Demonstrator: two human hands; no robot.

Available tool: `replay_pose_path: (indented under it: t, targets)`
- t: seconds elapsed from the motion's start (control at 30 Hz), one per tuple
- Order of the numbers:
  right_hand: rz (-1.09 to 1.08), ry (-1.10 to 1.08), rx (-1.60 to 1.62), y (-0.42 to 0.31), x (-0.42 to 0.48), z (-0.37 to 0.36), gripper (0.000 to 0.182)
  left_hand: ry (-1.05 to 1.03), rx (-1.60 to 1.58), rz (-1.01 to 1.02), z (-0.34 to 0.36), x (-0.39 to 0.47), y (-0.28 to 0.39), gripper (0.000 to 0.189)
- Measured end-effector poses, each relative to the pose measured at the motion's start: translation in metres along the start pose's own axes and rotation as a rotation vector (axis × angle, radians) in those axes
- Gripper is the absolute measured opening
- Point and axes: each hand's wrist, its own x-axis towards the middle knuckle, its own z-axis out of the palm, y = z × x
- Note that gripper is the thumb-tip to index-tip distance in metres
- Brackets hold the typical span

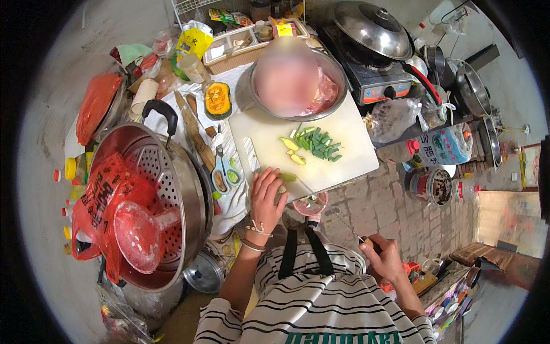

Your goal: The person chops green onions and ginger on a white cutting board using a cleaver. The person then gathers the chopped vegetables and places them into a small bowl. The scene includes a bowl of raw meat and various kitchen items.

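Note:
My left hand [267,200] rests at the near left edge of the white cutting board [356,150], a small brownish piece of food [282,189] between thumb and forefinger. A yellow-green piece [288,176] lies by the fingertips. In my right hand [383,253], off the board's near side, is the dark handle of what looks like a knife [362,239]; its thin, blurred blade points towards the board. Chopped green scallion [319,143] and pale yellow pieces, likely ginger [292,146], lie mid-board. A steel bowl [341,96] with raw meat [325,92] stands behind them, partly blurred.
Blue-handled scissors [220,174] and a cut pumpkin [218,99] lie left of the board. A large steamer pot [189,215] holding a red bag [107,193] stands far left. A lidded wok [374,32] sits on the stove [378,86] at back right; bottles stand below.

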Motion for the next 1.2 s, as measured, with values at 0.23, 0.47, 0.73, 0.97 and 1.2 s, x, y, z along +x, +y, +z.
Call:
replay_pose_path:
  t: [0.23, 0.47, 0.73, 0.97, 1.2]
  targets:
    - [-0.093, -0.056, -0.158, -0.030, 0.023, -0.008, 0.036, 0.059, 0.065, 0.011, 0.015, -0.009, -0.005, 0.020]
    - [-0.188, -0.104, -0.278, -0.036, 0.042, -0.021, 0.035, 0.062, 0.111, 0.085, 0.016, -0.005, -0.007, 0.022]
    - [-0.153, -0.164, -0.300, -0.044, 0.049, -0.030, 0.033, 0.055, 0.034, 0.014, 0.021, -0.006, -0.011, 0.027]
    - [-0.135, -0.164, -0.275, -0.045, 0.046, -0.025, 0.034, 0.084, 0.039, -0.036, 0.023, -0.007, -0.013, 0.029]
    - [-0.180, -0.193, -0.354, -0.045, 0.052, -0.023, 0.038, 0.128, 0.015, -0.013, 0.025, 0.000, -0.012, 0.030]
